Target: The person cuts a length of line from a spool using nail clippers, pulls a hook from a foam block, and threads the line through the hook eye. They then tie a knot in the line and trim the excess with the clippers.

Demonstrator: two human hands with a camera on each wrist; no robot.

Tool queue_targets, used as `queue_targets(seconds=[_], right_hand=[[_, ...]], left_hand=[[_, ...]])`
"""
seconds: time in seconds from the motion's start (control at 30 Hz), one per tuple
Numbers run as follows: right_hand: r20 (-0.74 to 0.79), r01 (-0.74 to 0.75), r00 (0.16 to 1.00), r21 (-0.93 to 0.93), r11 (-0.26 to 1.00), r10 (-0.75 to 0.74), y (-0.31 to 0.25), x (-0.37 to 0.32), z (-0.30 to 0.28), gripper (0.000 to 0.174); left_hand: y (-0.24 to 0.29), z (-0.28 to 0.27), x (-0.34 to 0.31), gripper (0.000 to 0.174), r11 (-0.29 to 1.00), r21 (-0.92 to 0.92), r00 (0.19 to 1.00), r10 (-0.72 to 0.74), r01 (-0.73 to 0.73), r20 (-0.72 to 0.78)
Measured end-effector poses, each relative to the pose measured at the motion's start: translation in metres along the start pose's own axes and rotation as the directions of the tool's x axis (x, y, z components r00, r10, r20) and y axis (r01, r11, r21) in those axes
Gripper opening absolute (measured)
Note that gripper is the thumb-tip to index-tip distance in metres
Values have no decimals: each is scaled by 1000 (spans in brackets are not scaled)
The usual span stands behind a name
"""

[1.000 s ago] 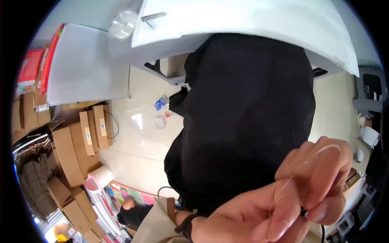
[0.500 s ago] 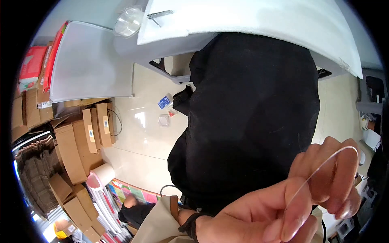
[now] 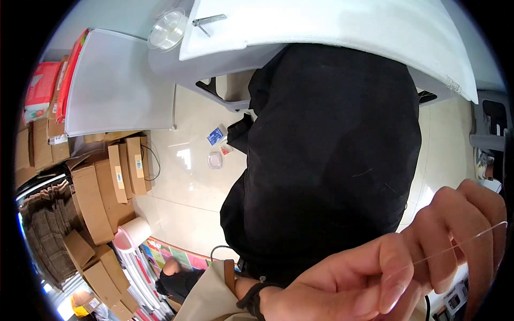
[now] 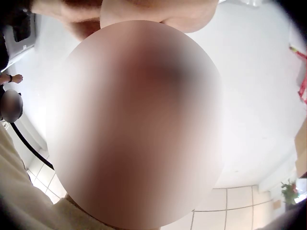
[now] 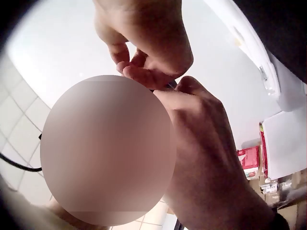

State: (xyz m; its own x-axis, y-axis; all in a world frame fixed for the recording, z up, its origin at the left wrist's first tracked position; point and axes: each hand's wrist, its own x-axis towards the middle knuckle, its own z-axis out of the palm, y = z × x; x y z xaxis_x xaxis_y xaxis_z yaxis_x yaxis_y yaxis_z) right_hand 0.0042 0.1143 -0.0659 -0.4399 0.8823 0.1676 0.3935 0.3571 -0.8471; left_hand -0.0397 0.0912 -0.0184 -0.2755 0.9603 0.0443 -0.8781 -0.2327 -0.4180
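My left hand (image 3: 342, 283), with a black band at its wrist, pinches a thin clear line (image 3: 455, 246) between thumb and forefinger in the head view. The line runs out to the right, bends sharply and drops past my right hand (image 3: 455, 235), whose fingers are curled along it. My right fingertips are partly hidden there. In the right wrist view my right hand (image 5: 148, 38) comes down from the top, its fingertips close by my left hand (image 5: 201, 129), with a small dark bit between them. Black cloth (image 3: 332, 144) covers the lap below, with fine strands on it.
A white table (image 3: 332, 21) bears a silver nail clipper (image 3: 209, 21) and a coil of clear line (image 3: 453, 84) at its right edge. A clear round spool (image 3: 167, 30) is left of it. Cardboard boxes (image 3: 99, 198) are stacked left; small packets (image 3: 215, 136) lie on the floor.
My right hand has moved right, away from the left one, and its fingers have spread. The line, a high curved loop before, now stretches straighter and farther right.
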Motion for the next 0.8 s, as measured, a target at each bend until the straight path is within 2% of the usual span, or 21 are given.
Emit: queue_targets(seconds=[0.4, 0.47, 0.53, 0.63, 0.7, 0.77, 0.8], right_hand=[[-114, 30, 992, -211, 977, -55, -10, 7, -5, 23], [-97, 64, 991, -274, 959, -94, -17, 13, -9, 24], [7, 147, 988, -282, 948, -151, -37, 31, -12, 25], [252, 299, 933, -151, 942, -256, -62, 63, -18, 26], [357, 290, 875, 157, 944, -328, -38, 85, -30, 26], [424, 221, 802, 443, 869, -420, -14, 107, -43, 26], [422, 239, 767, 510, 826, -483, -10, 115, -43, 27]], left_hand=[[-5, -1, 1, 12, 1000, -11, 1000, 9, -9, -4], [-4, -3, 1, 12, 1000, -16, 1000, 12, -12, -7], [-1, -1, 1, 12, 1000, -15, 1000, 25, -26, -10], [1, -1, 1, 12, 999, -4, 999, 34, -34, -26], [1, -1, 1, 12, 999, -12, 999, 40, -40, -35], [2, -1, 1, 12, 999, 6, 998, 39, -39, -59], [3, 0, 2, 12, 999, 26, 996, 31, -29, -79]])
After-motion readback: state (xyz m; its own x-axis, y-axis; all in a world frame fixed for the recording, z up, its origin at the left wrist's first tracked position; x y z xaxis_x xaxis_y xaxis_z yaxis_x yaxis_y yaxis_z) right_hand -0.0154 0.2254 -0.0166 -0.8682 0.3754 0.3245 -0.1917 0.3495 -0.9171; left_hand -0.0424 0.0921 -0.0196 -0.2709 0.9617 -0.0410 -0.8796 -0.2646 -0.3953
